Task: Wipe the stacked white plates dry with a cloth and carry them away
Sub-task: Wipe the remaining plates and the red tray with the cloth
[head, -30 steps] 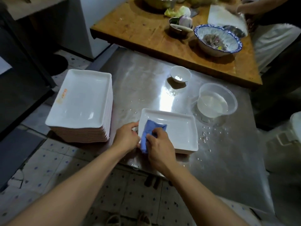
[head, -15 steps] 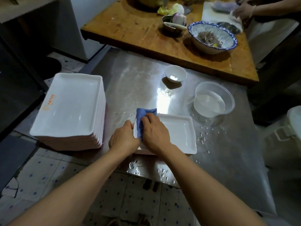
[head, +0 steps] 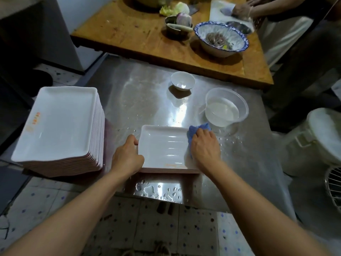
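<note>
A white rectangular plate (head: 163, 145) lies near the front edge of the wet steel table (head: 239, 163). My left hand (head: 127, 156) grips the plate's left rim. My right hand (head: 204, 146) holds a blue cloth (head: 195, 131) and presses it on the plate's right side. A tall stack of white rectangular plates (head: 59, 122) stands at the table's left edge, apart from both hands.
A small white bowl (head: 182, 82) and a clear tub of water (head: 226, 108) stand behind the plate. A wooden table (head: 129, 34) beyond carries a blue-rimmed bowl (head: 220, 38) and food; another person's hands (head: 241, 8) work there. A white bucket (head: 317, 141) stands right.
My right hand has swept the blue cloth from the plate's left end across to its right side. My left hand stays on the left rim.
</note>
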`<act>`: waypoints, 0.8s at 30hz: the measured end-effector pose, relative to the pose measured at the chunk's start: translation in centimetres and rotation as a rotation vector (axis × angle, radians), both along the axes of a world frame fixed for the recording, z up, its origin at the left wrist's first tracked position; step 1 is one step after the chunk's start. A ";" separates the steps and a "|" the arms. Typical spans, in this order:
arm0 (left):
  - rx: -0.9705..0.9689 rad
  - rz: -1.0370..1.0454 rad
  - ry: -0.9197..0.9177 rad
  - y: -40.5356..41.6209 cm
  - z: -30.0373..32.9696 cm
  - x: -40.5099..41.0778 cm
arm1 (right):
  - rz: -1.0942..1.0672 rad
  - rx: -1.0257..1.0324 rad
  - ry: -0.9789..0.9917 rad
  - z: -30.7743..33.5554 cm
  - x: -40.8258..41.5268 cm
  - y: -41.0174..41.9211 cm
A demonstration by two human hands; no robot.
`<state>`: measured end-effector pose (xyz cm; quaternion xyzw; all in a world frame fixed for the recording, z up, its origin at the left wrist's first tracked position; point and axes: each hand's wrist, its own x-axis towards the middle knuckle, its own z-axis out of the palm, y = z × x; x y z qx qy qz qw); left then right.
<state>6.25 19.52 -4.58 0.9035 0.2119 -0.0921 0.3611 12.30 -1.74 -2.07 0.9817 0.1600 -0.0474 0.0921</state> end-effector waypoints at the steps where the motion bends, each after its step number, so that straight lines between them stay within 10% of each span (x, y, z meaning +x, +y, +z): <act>1: -0.003 0.000 -0.002 0.0 0.1 0.0 | 0.003 0.001 0.023 0.1 -0.8 -0.2; 9: -0.115 0.029 -0.079 -0.3 0.4 -0.9 | -0.044 0.540 0.164 -0.3 -4.6 2.6; 24: -0.344 0.139 -0.092 -0.2 0.0 -1.6 | 0.284 0.668 0.314 -0.1 -7.6 5.7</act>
